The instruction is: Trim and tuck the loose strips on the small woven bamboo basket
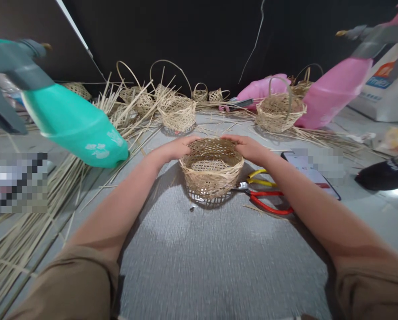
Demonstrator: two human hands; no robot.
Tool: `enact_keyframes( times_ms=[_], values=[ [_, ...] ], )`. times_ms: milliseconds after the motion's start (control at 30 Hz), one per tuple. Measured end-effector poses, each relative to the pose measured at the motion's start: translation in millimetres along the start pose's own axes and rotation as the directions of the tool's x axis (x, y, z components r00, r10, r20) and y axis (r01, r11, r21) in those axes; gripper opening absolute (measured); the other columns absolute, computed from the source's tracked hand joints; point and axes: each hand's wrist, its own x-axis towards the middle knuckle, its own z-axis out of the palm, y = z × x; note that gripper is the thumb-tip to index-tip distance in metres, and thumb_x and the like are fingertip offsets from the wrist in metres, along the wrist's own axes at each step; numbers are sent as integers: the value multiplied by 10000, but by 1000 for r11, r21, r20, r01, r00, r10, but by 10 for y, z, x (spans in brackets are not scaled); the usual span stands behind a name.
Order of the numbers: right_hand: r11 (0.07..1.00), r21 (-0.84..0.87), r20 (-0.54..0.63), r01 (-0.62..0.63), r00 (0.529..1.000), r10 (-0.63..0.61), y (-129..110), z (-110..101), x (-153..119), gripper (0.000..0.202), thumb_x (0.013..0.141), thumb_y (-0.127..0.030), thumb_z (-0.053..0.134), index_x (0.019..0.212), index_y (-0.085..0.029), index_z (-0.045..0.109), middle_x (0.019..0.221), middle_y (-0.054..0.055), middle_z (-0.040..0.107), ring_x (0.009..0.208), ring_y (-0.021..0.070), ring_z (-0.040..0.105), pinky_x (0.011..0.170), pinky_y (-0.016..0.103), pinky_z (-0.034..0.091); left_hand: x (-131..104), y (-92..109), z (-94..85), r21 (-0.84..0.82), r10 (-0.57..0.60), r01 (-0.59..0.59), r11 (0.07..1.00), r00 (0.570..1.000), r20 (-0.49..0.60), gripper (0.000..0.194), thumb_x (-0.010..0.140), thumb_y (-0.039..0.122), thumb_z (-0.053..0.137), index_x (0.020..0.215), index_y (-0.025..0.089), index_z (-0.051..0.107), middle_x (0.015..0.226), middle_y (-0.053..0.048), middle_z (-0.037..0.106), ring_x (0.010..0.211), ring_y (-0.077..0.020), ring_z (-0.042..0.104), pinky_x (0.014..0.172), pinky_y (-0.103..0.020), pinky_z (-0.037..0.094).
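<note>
A round woven basket (212, 182) without a handle stands upright on the grey table, its open top facing up. My left hand (181, 147) grips the rim at its left back side, fingers curled over the edge. On the opposite side, my right hand (246, 146) holds the right back part of the rim. Both hands are partly hidden behind the basket's edge. Just right of the basket lie scissors with a red handle (268, 209), and the tips of a yellow-handled tool (260, 178) are close to them, partly under my right forearm.
A green spray bottle (75, 124) leans at the left above long bamboo strips (29, 240). Handled baskets (177, 113) (279, 113) stand behind. At the right are a pink spray bottle (335, 93), a phone (307, 166) and a dark object (385, 173).
</note>
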Motion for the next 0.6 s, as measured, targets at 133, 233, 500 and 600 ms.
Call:
enact_keyframes(
  times_ms=[133,233,500,600],
  values=[
    [998,-57,-6,-2,1000,1,-67,9,-19,486,778,-199,551,1221,-268,737,1297,6,716,1258,263,630,1142,483,431,-4,37,4,3,-16,16,1000,1000,-16,640,662,54,532,1271,201,659,1370,-50,665,1277,-248,600,1109,-361,446],
    [990,-139,-36,2,999,-7,-141,-33,-32,591,769,-130,521,1322,-261,683,1435,11,627,1384,258,528,1222,485,315,11,62,8,-22,-30,28,999,996,-89,653,652,49,531,1271,196,677,1324,-50,695,1246,-255,616,1108,-363,445],
    [989,126,-83,-81,992,92,-158,-185,3,768,800,-279,644,1534,-283,419,1576,72,470,1436,276,466,1176,487,390,93,77,50,-154,-64,-2,988,905,-420,712,674,30,531,1363,178,627,1418,-59,638,1308,-226,584,1113,-320,449],
    [989,141,-154,-54,985,75,-102,-97,58,711,722,-140,582,1424,-256,551,1491,57,569,1378,282,522,1151,499,413,106,71,39,-230,-134,51,972,924,-359,662,735,93,591,1393,158,602,1396,-100,652,1268,-241,621,1083,-342,484]
  ],
)
